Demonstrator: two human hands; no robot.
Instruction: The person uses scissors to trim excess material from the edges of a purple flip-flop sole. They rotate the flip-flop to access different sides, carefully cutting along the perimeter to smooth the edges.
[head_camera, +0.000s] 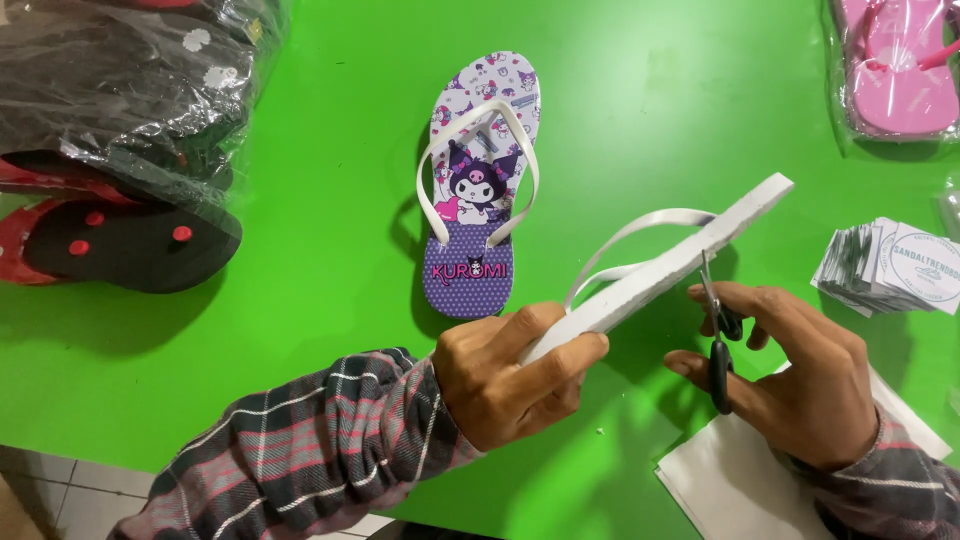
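Table: we see a bright green table (300, 330) filling nearly the whole view, with pale floor tiles at the lower left edge.
Black sandal bundle: at the upper left lies a clear plastic package of black flip-flops (120, 110); one black sole with red plugs (130, 245) sticks out below it.
Pink package: in the upper right corner a clear bag holds pink flip-flops (895, 65).
Printed flip-flop: a purple and white cartoon-printed flip-flop (478, 200) lies flat, sole down, in the middle of the table.
White flip-flop: a white-edged flip-flop (680, 255) is held tilted on its side above the table, its straps facing the printed one.
White sheets: plain white paper sheets (730, 480) lie at the lower right, under our right wrist.
Label stack: a fanned stack of small white labels with round blue print (895, 265) sits at the right edge.
Left hand: our left hand (505, 375) clamps the heel end of the white flip-flop.
Right hand: our right hand (800, 375) has fingers through the handles of black scissors (715, 330).
Scissors: the blades point up, touching the white flip-flop's lower edge; we cannot tell whether they are parted.
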